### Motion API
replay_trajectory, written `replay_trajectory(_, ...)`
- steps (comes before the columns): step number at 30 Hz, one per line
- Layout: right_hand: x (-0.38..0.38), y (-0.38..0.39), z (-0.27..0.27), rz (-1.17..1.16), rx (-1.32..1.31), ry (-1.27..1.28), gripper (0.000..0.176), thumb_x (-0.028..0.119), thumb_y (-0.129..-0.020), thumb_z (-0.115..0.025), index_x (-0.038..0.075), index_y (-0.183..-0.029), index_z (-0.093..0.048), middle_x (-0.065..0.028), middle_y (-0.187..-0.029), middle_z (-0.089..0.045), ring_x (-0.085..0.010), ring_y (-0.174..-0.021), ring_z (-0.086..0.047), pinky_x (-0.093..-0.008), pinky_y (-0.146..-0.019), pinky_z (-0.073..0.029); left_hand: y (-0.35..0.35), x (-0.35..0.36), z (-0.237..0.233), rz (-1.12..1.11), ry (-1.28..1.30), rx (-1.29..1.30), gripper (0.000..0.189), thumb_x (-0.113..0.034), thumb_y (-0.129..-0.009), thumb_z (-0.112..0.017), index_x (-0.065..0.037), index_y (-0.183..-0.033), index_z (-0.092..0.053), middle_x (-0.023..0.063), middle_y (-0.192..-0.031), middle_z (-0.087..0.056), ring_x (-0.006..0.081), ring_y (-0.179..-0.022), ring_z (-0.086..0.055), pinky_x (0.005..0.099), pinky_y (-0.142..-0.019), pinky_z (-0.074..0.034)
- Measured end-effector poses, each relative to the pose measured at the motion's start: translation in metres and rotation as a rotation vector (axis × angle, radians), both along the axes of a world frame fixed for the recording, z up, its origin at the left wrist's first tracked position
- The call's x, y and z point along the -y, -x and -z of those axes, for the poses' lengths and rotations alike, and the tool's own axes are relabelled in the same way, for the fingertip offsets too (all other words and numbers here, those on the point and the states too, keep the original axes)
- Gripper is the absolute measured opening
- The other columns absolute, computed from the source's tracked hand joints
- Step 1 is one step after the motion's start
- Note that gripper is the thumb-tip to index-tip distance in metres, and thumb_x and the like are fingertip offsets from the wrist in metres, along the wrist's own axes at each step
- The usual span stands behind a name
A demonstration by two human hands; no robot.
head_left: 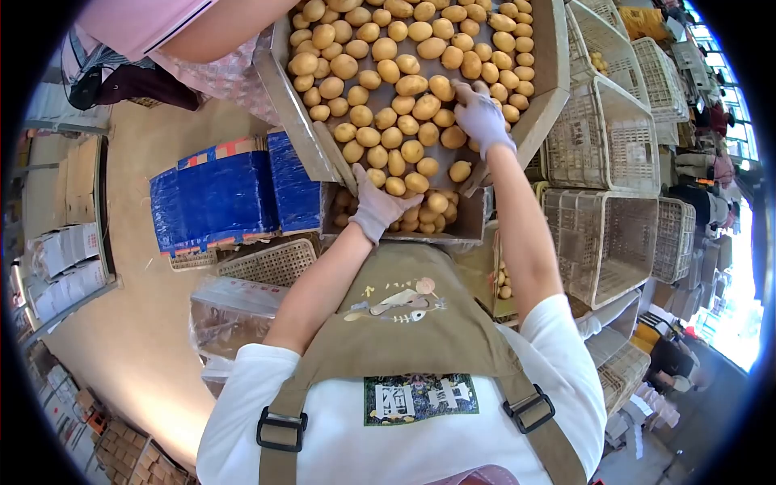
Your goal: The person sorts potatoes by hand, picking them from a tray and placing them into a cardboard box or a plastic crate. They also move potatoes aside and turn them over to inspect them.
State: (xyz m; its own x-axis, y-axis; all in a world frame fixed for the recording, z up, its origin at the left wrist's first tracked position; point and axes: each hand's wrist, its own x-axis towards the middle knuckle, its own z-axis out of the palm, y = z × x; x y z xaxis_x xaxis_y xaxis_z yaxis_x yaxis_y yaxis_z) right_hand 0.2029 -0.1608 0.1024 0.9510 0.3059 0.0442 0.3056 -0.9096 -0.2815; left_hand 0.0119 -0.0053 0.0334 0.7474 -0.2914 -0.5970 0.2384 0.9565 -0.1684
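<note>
Many small yellow potatoes (388,71) lie spread over a wood-edged sorting table (543,129). My left hand (378,206), in a pale glove, is at the table's narrow near end. Its thumb and fingers are spread beside the potatoes there, with no potato gripped. Below it, a box (461,238) against the apron holds more potatoes (436,202). My right hand (482,120), also gloved, reaches over the table's right side. Its fingers are apart and touch or hover just above potatoes; part of the fingertips is hard to make out.
Stacked plastic crates (602,145) stand close on the right. Blue-wrapped boxes (214,202) and a woven basket (271,263) are at the left, near a clear plastic bag (230,315). Another person's arm (230,28) shows at the top left. Shelving (69,250) lines the far left.
</note>
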Motion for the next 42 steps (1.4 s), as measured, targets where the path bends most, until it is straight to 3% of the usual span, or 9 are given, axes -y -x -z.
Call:
replay_trajectory(5,-0.014,-0.014,-0.001,0.08,-0.317,0.07,0.045,0.022,-0.085,-0.056,0.018,-0.13,-0.058,-0.0181,-0.135,-0.053,-0.0357,-0.12,-0.056,-0.0438,-0.101,-0.045,-0.001,-0.003,0.014,-0.033,0.065,0.063,0.093,-0.082,-0.087,-0.028,-0.02,-0.156,-0.022,0.0118,-0.162,-0.021,0.0445,-0.146,-0.02,0.0738,-0.109,-0.023)
replay_trajectory(10,0.052,0.101,-0.018,-0.043,0.298,-0.573,0.048,0.003,-0.077,-0.073,0.008,-0.124,-0.063,-0.0162,-0.117,-0.057,-0.0326,-0.108,-0.06,-0.0388,-0.092,-0.051,0.0,0.0,0.019,-0.066,0.056,0.067,0.087,-0.078,-0.09,-0.026,-0.02,-0.156,-0.023,0.0109,-0.162,-0.021,0.0442,-0.146,-0.021,0.0745,-0.108,-0.024)
replay_trajectory(15,0.171,0.206,0.001,0.445,0.078,0.157,0.032,0.011,-0.075,-0.07,0.01,-0.107,-0.072,-0.0132,-0.112,-0.064,-0.0334,-0.106,-0.059,-0.0476,-0.097,-0.044,-0.005,0.0,0.02,0.007,-0.009,0.04,0.084,-0.077,-0.091,-0.028,-0.023,-0.155,-0.022,0.0084,-0.162,-0.023,0.0422,-0.146,-0.024,0.072,-0.109,-0.024)
replay_trajectory(18,0.092,0.178,-0.037,0.329,0.147,-0.393,0.033,0.002,-0.077,-0.067,0.009,-0.109,-0.072,-0.0141,-0.115,-0.064,-0.0344,-0.104,-0.061,-0.0439,-0.089,-0.051,-0.007,0.002,0.014,0.023,-0.008,0.015,0.084,-0.076,-0.091,-0.027,-0.022,-0.155,-0.024,0.0079,-0.161,-0.023,0.0429,-0.146,-0.023,0.0738,-0.109,-0.024)
replay_trajectory(22,-0.032,0.116,-0.026,-0.282,0.115,-0.39,0.038,0.0,-0.077,-0.065,0.008,-0.114,-0.066,-0.0143,-0.118,-0.065,-0.0325,-0.092,-0.067,-0.0422,-0.077,-0.055,-0.003,-0.002,0.023,0.02,0.029,0.113,0.089,-0.078,-0.089,-0.029,-0.019,-0.156,-0.021,0.0116,-0.161,-0.021,0.0434,-0.146,-0.023,0.0692,-0.112,-0.026)
replay_trajectory(26,-0.111,0.075,0.023,-0.296,-0.132,0.3,0.039,0.016,-0.091,-0.054,0.015,-0.13,-0.055,-0.0165,-0.132,-0.052,-0.0338,-0.103,-0.065,-0.0491,-0.087,-0.051,-0.002,-0.003,0.027,0.043,0.064,-0.029,0.101,-0.084,-0.085,-0.032,-0.013,-0.155,-0.016,0.0192,-0.158,-0.022,0.045,-0.144,-0.027,0.0644,-0.112,-0.03)
replay_trajectory(30,-0.12,0.056,0.007,-0.32,-0.26,0.409,0.038,0.023,-0.087,-0.062,0.015,-0.124,-0.058,-0.0169,-0.123,-0.054,-0.0344,-0.102,-0.065,-0.0487,-0.085,-0.051,-0.001,-0.002,0.025,0.032,0.071,-0.05,0.104,-0.086,-0.082,-0.033,-0.014,-0.155,-0.017,0.0192,-0.158,-0.022,0.0456,-0.142,-0.028,0.0658,-0.112,-0.03)
replay_trajectory(38,0.033,0.15,-0.029,-0.065,0.182,-0.609,0.039,0.011,-0.07,-0.077,0.008,-0.108,-0.066,-0.0152,-0.106,-0.057,-0.0313,-0.099,-0.059,-0.0378,-0.084,-0.053,-0.003,-0.003,0.009,-0.017,0.074,-0.024,0.087,-0.08,-0.088,-0.032,-0.023,-0.154,-0.026,0.0088,-0.159,-0.025,0.041,-0.144,-0.027,0.0672,-0.113,-0.026)
replay_trajectory(42,0.182,0.216,-0.002,0.338,0.056,-0.073,0.046,0.009,-0.072,-0.073,0.009,-0.117,-0.062,-0.0199,-0.117,-0.055,-0.0359,-0.104,-0.056,-0.0456,-0.086,-0.051,-0.006,-0.001,0.006,-0.026,0.067,-0.013,0.083,-0.075,-0.091,-0.032,-0.021,-0.154,-0.026,0.0102,-0.159,-0.026,0.0407,-0.144,-0.028,0.0677,-0.11,-0.029)
